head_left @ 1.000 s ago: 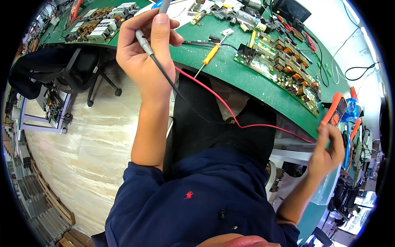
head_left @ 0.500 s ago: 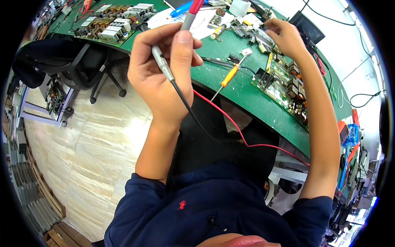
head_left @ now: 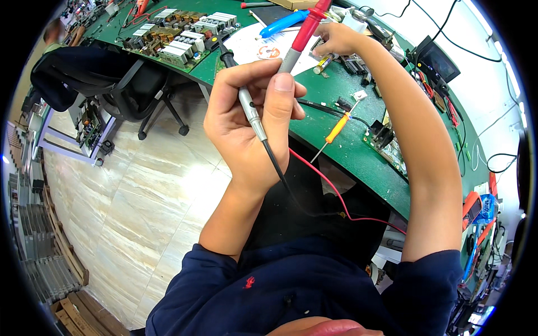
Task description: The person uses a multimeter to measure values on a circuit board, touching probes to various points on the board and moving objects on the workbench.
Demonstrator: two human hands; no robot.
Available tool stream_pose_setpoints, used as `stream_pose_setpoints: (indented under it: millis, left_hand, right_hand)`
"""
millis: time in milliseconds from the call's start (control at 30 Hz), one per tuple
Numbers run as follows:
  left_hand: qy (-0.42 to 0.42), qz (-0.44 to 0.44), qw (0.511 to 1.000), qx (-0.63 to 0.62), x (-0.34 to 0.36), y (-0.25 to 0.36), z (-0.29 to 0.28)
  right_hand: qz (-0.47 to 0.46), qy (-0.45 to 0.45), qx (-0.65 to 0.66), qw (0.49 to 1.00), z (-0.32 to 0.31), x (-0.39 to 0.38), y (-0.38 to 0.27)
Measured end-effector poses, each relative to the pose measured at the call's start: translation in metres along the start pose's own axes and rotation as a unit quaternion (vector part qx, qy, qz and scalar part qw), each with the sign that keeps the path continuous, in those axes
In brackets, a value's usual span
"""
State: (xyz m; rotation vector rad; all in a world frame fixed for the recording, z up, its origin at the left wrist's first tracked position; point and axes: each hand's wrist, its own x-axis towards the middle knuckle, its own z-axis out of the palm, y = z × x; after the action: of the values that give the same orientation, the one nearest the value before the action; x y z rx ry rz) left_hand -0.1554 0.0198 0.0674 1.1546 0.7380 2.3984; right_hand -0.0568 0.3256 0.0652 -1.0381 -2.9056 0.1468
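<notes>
"By the green table (head_left: 364,168), what does the left hand (head_left: 255,120) hold?"
"Red probe (head_left: 308,35), black probe (head_left: 250,112) (fingers curled round both)."
"And the right hand (head_left: 340,40)?"
"Half-curled near the paper (head_left: 244,47); whether it grips anything, I can't tell."

The wide fisheye head view looks steeply down from the wearer's brow, close above the navy-blue short-sleeved shirt (head_left: 325,280), facing outward across the long green-topped workbench (head_left: 354,155).
</notes>
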Motion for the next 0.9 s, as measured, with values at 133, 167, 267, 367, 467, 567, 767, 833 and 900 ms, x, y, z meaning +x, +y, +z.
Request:
stream_pose_setpoints:
  millis: [133, 167, 267, 367, 467, 567, 767, 833, 900]
  left_hand:
    - [-0.007, 0.002, 1.0, 0.001, 0.001, 0.001, -0.001]
    - [-0.004, 0.002, 1.0, 0.001, 0.001, 0.001, 0.0]
    - [-0.005, 0.001, 1.0, -0.005, 0.001, 0.002, 0.001]
    - [0.01, 0.008, 1.0, -0.005, 0.002, 0.007, -0.002]
    - [-0.001, 0.006, 1.0, -0.015, 0.0, 0.007, 0.001]
    - [-0.005, 0.02, 1.0, -0.02, -0.003, 0.007, 0.002]
    - [-0.039, 0.032, 0.998, -0.022, -0.016, 0.013, 0.015]
    - [-0.05, 0.031, 0.998, -0.02, -0.021, 0.016, 0.02]
    - [-0.072, 0.023, 0.997, -0.023, -0.027, 0.015, 0.026]
  right_hand:
    - [-0.017, 0.077, -0.067, 0.995, -0.007, -0.013, -0.016]
    - [-0.017, 0.096, -0.094, 0.991, -0.015, -0.018, -0.023]
    - [0.008, 0.198, 0.001, 0.98, -0.036, -0.037, -0.023]
    - [0.082, 0.227, 0.09, 0.966, -0.087, -0.108, -0.09]
    - [0.049, 0.332, 0.046, 0.941, -0.079, -0.188, -0.061]
    - [0.159, 0.373, 0.087, 0.91, -0.057, -0.277, -0.113]
    - [0.297, 0.352, 0.06, 0.886, 0.013, -0.366, -0.145]
    - [0.31, 0.35, 0.06, 0.882, 0.024, -0.37, -0.143]
    - [0.282, 0.369, -0.013, 0.885, 0.038, -0.373, -0.131]
